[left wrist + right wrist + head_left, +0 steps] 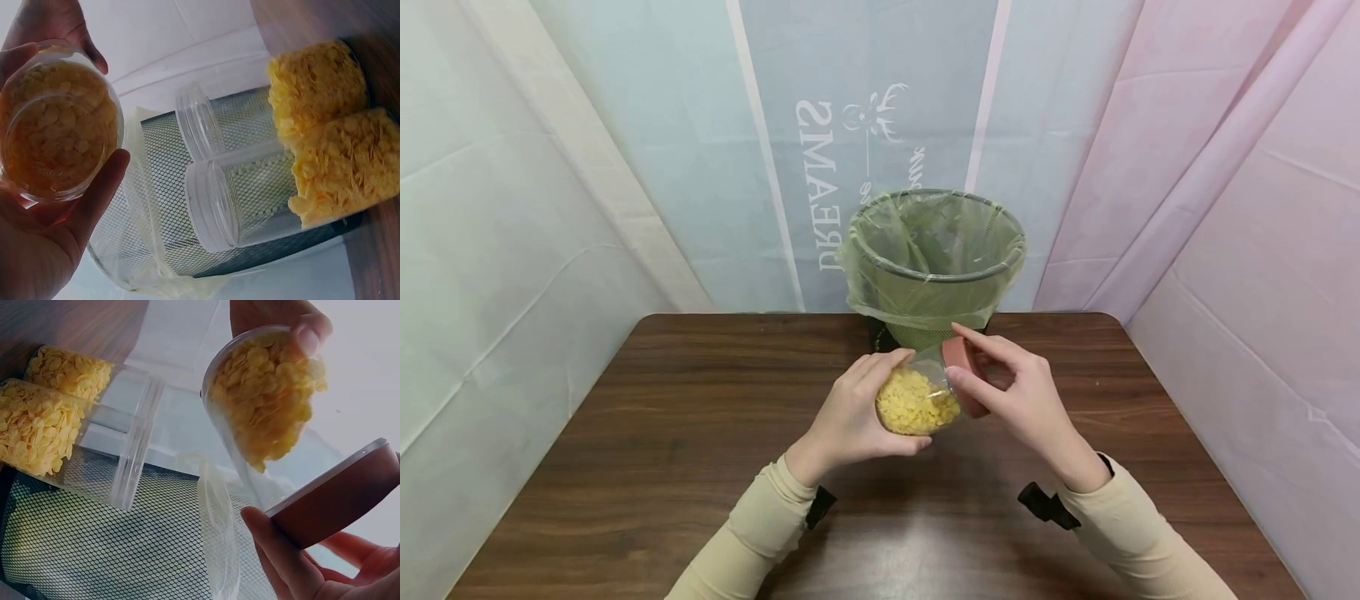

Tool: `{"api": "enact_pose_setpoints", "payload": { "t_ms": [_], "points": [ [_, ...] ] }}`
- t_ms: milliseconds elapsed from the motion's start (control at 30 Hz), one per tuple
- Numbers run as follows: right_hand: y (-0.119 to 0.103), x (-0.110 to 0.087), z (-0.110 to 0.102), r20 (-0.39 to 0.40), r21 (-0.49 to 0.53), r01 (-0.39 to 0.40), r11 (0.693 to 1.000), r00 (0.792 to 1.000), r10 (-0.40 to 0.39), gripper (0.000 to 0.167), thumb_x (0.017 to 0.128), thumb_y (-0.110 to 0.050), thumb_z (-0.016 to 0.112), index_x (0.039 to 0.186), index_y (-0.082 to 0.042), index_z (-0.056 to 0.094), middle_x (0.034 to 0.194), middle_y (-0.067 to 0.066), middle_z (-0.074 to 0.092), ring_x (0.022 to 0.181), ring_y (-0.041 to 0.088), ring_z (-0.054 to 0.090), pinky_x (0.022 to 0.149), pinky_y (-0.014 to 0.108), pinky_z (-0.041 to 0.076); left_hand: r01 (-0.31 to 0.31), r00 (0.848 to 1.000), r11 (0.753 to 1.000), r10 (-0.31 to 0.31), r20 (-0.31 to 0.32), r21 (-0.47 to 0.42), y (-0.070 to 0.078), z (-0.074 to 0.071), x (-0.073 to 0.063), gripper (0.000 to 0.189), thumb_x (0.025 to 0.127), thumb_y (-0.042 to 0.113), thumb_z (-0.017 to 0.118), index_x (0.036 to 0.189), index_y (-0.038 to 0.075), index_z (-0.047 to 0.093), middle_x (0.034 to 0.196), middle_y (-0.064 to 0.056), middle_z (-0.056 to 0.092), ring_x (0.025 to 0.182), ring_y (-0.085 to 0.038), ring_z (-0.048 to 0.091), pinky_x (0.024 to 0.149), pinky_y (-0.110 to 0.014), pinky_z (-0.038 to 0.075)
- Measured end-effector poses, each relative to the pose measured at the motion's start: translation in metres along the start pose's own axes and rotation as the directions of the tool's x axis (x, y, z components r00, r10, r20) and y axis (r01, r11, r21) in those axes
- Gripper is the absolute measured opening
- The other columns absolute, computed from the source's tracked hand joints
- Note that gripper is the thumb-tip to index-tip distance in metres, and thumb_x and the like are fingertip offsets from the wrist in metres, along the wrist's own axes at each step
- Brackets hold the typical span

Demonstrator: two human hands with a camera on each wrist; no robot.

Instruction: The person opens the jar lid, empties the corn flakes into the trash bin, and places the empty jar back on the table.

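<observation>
A clear jar (917, 404) about half full of yellow flakes lies tilted in my left hand (857, 408), fingers and thumb round its sides. The left wrist view shows its round base (59, 131) and the flakes behind it. My right hand (1026, 392) grips a reddish-pink screw lid (961, 358) by its edge, thumb on the near side. In the right wrist view the lid (340, 500) stands at an angle to the jar's mouth, with one edge close to the rim and the other side apart from it. Both hands are raised over the table.
A mesh bin (928, 277) with a pale green liner (865, 279) stands at the table's back edge. Two uncovered clear jars of yellow flakes (337, 169) stand before it in the wrist views. Fabric walls surround the brown wooden table (700, 433).
</observation>
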State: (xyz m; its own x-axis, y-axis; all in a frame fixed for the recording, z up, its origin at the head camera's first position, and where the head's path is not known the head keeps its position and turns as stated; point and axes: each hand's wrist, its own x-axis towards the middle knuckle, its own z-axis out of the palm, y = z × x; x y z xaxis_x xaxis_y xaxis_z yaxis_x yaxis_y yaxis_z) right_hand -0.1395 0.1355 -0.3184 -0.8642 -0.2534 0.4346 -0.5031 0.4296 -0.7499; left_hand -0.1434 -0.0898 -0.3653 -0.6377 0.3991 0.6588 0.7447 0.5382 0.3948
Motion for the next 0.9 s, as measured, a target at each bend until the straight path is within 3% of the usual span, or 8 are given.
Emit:
{"api": "enact_pose_setpoints", "payload": {
  "t_ms": [267, 533, 733, 900],
  "points": [
    [-0.0023, 0.0008, -0.0048, 0.071, 0.130, 0.088, 0.988, 0.993, -0.098, 0.056, 0.081, -0.010, 0.074, 0.133, -0.018, 0.055, 0.113, 0.000, 0.062, 0.092, 0.012, 0.060, 0.077, 0.025, 0.056, 0.098, 0.994, 0.982, -0.088, 0.070, -0.162, 0.0015, -0.0052, -0.0019, 0.092, 0.054, 0.043, 0.088, 0.132, 0.014, 0.050, 0.117, -0.001, 0.062, 0.100, -0.011, 0.058, 0.081, -0.026, 0.052],
    [0.0008, 0.0024, -0.0063, 0.106, 0.169, 0.247, 0.954, 0.958, -0.267, 0.064, 0.077, 0.000, 0.074, 0.135, -0.015, 0.053, 0.123, 0.003, 0.058, 0.095, 0.013, 0.058, 0.071, 0.019, 0.051, 0.180, 0.979, 0.956, -0.153, 0.132, -0.230, 0.0007, -0.0070, -0.0047, 0.089, 0.055, 0.040, 0.088, 0.131, 0.013, 0.052, 0.115, -0.005, 0.064, 0.096, -0.010, 0.060, 0.079, -0.027, 0.052],
    [0.0018, 0.0030, -0.0049, 0.107, 0.208, 0.274, 0.939, 0.948, -0.301, 0.062, 0.077, 0.003, 0.072, 0.134, -0.009, 0.053, 0.126, 0.007, 0.057, 0.097, 0.015, 0.058, 0.080, 0.020, 0.051, 0.195, 0.977, 0.949, -0.165, 0.136, -0.248, 0.0008, -0.0057, -0.0047, 0.089, 0.055, 0.039, 0.088, 0.131, 0.011, 0.052, 0.117, -0.006, 0.063, 0.099, -0.011, 0.059, 0.081, -0.028, 0.051],
    [0.0012, 0.0037, -0.0022, 0.096, 0.190, 0.279, 0.941, 0.949, -0.301, 0.060, 0.078, 0.002, 0.071, 0.133, -0.012, 0.053, 0.126, 0.004, 0.056, 0.104, 0.016, 0.057, 0.085, 0.021, 0.051, 0.203, 0.975, 0.940, -0.169, 0.142, -0.275, 0.0007, -0.0040, -0.0047, 0.087, 0.056, 0.037, 0.088, 0.132, 0.013, 0.052, 0.120, -0.005, 0.062, 0.101, -0.011, 0.058, 0.083, -0.028, 0.051]
  ]
}}
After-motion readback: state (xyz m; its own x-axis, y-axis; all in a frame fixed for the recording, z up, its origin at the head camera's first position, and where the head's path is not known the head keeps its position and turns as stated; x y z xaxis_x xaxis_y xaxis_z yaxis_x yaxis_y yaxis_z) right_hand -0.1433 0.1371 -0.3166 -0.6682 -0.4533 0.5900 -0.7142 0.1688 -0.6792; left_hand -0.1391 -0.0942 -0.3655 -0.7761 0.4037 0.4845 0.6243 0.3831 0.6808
